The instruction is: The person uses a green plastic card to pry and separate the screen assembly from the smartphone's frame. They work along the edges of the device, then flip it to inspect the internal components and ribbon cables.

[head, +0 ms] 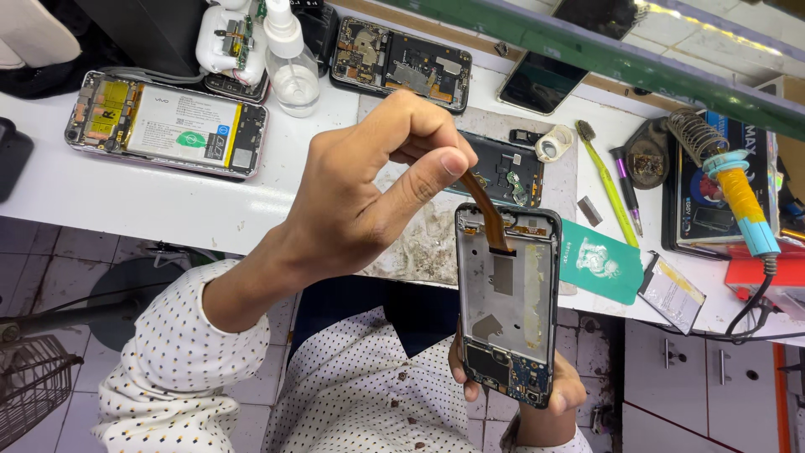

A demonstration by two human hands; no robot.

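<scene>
The right hand [537, 394] sits mostly behind the opened phone frame [508, 302], only a thumb tip and the knuckles showing at its lower end, so the grip across the back cannot be read. The upper end of the orange flex ribbon [485, 210] vanishes between the pinching thumb and finger of the left hand [369, 189]. That same hand covers part of the dark phone body [503, 168] lying on the bench behind it. Up top, the spray bottle [289, 59] loses its head to the picture's edge, and so does the dark-screened phone [541, 80]. The soldering iron's cable [755, 302] runs off to the right.
</scene>
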